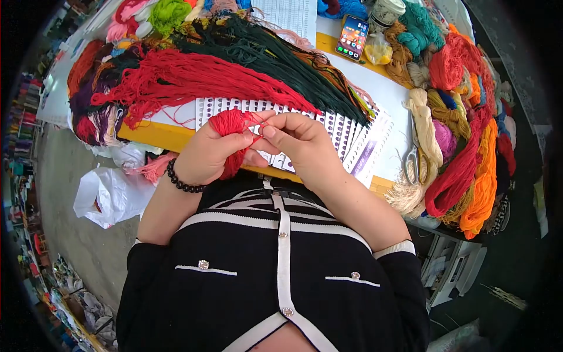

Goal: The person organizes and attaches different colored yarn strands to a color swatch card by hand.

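Observation:
My left hand (218, 146) is closed round a bundle of red yarn (227, 123), which bulges out above and below the fingers. My right hand (305, 144) meets it from the other side, with thumb and forefinger pinched on a loose strand of the same yarn. Thin red loops span the small gap between the fingertips. Beneath both hands lie white cards (346, 138) with rows of dark holes or dots. Just beyond, long red threads (193, 79) are spread over the table beside dark green threads (264, 50).
Scissors (415, 161) lie at the right on cream yarn (423, 120). Orange skeins (485, 176) hang over the table's right edge. A phone (352, 38) with a lit screen and a jar (387, 10) are at the back. A white plastic bag (111, 193) is at the lower left.

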A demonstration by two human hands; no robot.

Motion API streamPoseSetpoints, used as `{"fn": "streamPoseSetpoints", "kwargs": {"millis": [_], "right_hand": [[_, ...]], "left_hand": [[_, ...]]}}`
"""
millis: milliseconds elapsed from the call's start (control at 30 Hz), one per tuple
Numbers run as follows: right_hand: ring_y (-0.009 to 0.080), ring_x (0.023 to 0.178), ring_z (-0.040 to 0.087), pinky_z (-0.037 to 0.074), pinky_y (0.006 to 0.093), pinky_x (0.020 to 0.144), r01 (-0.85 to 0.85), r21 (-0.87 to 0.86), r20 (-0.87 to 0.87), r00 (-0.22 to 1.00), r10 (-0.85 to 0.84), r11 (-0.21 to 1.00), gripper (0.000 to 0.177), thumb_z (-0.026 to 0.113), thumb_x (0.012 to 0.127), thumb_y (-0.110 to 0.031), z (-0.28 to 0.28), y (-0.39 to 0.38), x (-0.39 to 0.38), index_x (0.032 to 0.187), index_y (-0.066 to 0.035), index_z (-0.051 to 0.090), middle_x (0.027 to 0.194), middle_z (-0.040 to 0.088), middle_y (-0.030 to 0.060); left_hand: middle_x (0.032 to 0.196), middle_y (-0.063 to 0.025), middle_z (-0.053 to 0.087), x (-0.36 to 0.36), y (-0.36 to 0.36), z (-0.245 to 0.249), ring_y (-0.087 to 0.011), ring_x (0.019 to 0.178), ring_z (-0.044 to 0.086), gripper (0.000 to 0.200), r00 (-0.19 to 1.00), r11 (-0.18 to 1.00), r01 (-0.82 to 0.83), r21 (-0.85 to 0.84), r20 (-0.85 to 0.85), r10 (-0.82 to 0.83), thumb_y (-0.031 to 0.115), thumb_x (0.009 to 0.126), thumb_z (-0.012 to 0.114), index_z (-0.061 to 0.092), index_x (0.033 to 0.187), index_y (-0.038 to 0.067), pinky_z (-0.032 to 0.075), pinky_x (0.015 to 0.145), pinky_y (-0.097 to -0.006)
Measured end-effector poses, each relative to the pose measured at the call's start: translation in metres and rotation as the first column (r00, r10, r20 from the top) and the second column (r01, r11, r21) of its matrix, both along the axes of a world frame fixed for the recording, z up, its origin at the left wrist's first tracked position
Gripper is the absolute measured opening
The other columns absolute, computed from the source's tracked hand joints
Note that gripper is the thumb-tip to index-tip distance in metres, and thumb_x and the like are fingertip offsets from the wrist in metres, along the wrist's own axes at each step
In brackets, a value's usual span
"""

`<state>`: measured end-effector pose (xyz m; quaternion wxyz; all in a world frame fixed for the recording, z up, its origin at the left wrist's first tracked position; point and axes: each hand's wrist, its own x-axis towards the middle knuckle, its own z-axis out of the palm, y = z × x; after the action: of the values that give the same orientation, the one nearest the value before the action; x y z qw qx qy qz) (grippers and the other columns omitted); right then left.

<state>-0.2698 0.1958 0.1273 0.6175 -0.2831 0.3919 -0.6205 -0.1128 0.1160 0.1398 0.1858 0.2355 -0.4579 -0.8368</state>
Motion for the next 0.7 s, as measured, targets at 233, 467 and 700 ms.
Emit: {"fn": "streamPoseSetpoints", "kwargs": {"millis": [233, 467, 700], "right_hand": [[0.0106, 0.071, 0.058, 0.047, 0.0231, 0.063, -0.074, 0.089, -0.121, 0.989, 0.085, 0.993, 0.013, 0.057, 0.087, -0.004, 0.002, 0.001, 0.000, 0.093, 0.007, 0.062, 0.089, 0.063, 0.0090], [0.0103, 0.076, 0.058, 0.045, 0.0251, 0.074, 0.080, 0.056, 0.250, 0.964, -0.092, 0.995, 0.016, 0.056, 0.088, -0.014, -0.011, -0.004, -0.008, 0.092, 0.000, 0.063, 0.073, 0.060, 0.0008], [0.0092, 0.062, 0.053, 0.039, 0.0243, 0.060, -0.029, 0.072, 0.112, 0.993, 0.020, 0.997, 0.016, 0.057, 0.087, -0.017, -0.002, -0.003, 0.000, 0.089, -0.002, 0.063, 0.064, 0.056, 0.0006]], "left_hand": [[0.121, -0.0107, 0.053, -0.005, 0.004, -0.012, -0.0161, 0.098, 0.059, 0.041, 0.996, 0.992, 0.026, -0.121, 0.088, -0.015, 0.001, 0.088, 0.045, 0.042, 0.129, -0.002, 0.052, 0.076, -0.0285], [0.107, -0.0121, 0.061, 0.006, -0.004, -0.016, -0.0184, 0.089, 0.062, 0.036, 0.997, 0.993, -0.081, -0.090, -0.025, 0.079, 0.002, 0.087, 0.047, 0.047, 0.123, -0.003, 0.050, 0.082, -0.0318], [0.091, -0.0121, 0.064, 0.003, 0.001, -0.012, -0.0161, 0.083, 0.061, 0.045, 0.998, 0.998, 0.032, -0.062, -0.045, -0.035, 0.001, 0.084, 0.044, 0.042, 0.129, -0.003, 0.046, 0.078, -0.0263]]}}
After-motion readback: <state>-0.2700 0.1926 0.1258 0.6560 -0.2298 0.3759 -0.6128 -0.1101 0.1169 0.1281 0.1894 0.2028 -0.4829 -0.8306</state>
